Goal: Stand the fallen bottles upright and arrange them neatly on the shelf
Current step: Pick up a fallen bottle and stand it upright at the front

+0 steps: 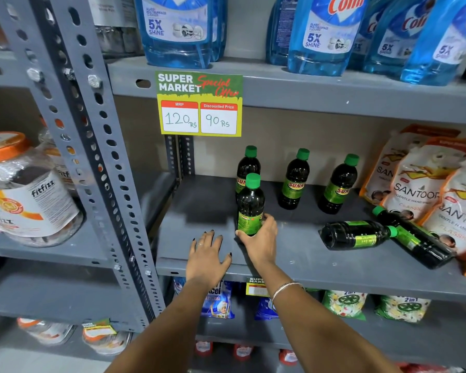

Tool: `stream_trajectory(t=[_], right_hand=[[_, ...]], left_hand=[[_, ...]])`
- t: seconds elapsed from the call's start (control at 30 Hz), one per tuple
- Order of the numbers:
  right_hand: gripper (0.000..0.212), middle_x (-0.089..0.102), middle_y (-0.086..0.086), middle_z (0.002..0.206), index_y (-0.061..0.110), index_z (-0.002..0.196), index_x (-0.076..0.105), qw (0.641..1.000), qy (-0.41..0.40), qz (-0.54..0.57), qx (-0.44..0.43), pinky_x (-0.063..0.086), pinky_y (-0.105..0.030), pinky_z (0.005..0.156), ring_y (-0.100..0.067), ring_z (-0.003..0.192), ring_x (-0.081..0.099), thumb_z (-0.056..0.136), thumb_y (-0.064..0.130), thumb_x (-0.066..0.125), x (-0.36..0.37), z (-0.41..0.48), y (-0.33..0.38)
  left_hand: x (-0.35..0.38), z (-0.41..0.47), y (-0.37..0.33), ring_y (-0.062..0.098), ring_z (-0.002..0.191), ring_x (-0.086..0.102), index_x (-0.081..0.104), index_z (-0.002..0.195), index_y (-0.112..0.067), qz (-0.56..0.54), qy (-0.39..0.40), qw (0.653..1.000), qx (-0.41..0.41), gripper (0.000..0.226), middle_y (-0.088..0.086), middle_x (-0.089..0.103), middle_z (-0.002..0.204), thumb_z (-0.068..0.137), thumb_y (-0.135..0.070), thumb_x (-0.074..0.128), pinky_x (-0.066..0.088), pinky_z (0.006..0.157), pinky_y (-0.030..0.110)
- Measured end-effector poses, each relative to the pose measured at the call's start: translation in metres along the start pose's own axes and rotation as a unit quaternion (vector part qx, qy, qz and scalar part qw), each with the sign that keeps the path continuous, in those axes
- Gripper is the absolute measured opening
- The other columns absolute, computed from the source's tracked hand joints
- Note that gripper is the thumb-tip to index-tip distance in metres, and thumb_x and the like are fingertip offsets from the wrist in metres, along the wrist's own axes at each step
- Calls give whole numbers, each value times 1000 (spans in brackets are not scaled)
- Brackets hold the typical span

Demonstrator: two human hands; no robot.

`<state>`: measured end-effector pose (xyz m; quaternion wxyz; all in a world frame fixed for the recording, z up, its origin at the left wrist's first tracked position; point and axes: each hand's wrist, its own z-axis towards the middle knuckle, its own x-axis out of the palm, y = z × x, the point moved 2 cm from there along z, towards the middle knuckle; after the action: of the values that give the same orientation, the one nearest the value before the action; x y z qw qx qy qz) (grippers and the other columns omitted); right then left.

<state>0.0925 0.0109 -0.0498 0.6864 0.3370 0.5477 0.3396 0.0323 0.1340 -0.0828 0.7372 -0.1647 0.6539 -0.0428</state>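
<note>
We observe two bare forearms entering from the lower edge of the head view; no sleeves are visible on either. The left hand (206, 258) carries a thin, pale metallic ring (200, 244) on one finger. Its fingernails (212, 231) are long and coated in dark polish. The right hand (260, 239) shows no ring on its visible surfaces. We note a slim silver-coloured bracelet (284, 288) encircling the right wrist, apparently of fine beads or links.
</note>
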Motion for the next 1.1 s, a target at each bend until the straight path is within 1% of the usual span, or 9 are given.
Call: stream_trajectory(t=[0.1,0.2,0.33,0.43,0.53,0.6,0.67,0.9,1.1], right_hand=[[69,55,-12,121,11,127,37,998,44,37,7,46,-37,88,-28,113,52,68,12,72,2,1,-1],[61,60,-14,113,11,121,42,998,41,40,16,47,-36,81,-31,103,58,68,10,71,1,2,-1],[61,54,-13,114,6,111,44,1000,-3,25,17,46,-40,92,-29,112,51,63,16,81,1,3,3],[73,48,-13,122,6,120,40,1000,-8,25,8,42,-41,100,-27,120,44,61,16,81,2,3,4],[76,51,-13,124,8,129,34,998,32,55,15,46,-42,95,-29,116,50,64,10,73,2,3,2],[71,59,-13,117,10,127,36,996,45,67,25,48,-38,86,-30,106,57,66,9,72,0,3,0],[66,60,-13,114,10,121,41,998,31,60,18,48,-37,84,-30,105,58,65,11,76,0,4,-1],[69,53,-13,114,7,107,42,999,-34,32,25,46,-44,94,-29,112,50,57,21,86,4,5,2],[73,50,-15,118,5,108,40,998,-59,9,37,43,-46,99,-31,118,43,56,24,87,4,3,5]], left_hand=[[0,0,0,21,144,15,26,143,-21,-2,1,1000,1,58,5,19,156,92,-46,36,9,120,40],[1,1,1,21,144,16,26,143,-21,-5,0,1000,1,58,5,20,156,92,-46,36,9,120,41],[2,1,0,21,144,16,27,143,-21,-4,-2,1000,0,58,5,20,156,92,-46,36,10,120,41],[2,1,0,21,144,16,26,143,-20,-3,-2,1000,-1,58,5,20,156,92,-46,36,9,120,41],[2,1,1,22,144,15,26,143,-20,-2,0,1000,1,58,6,19,156,92,-46,35,9,120,41],[2,1,1,22,144,15,26,143,-20,-2,0,1000,1,58,6,19,156,92,-46,35,10,120,41],[2,1,1,21,144,15,27,143,-20,-2,-1,1000,1,57,5,20,156,92,-45,36,10,120,41],[3,1,1,21,144,15,27,142,-20,-3,3,1000,0,56,6,20,156,92,-45,36,10,120,41],[2,1,1,21,144,15,27,142,-21,-3,4,1000,-2,57,5,20,156,92,-45,35,10,120,41]])
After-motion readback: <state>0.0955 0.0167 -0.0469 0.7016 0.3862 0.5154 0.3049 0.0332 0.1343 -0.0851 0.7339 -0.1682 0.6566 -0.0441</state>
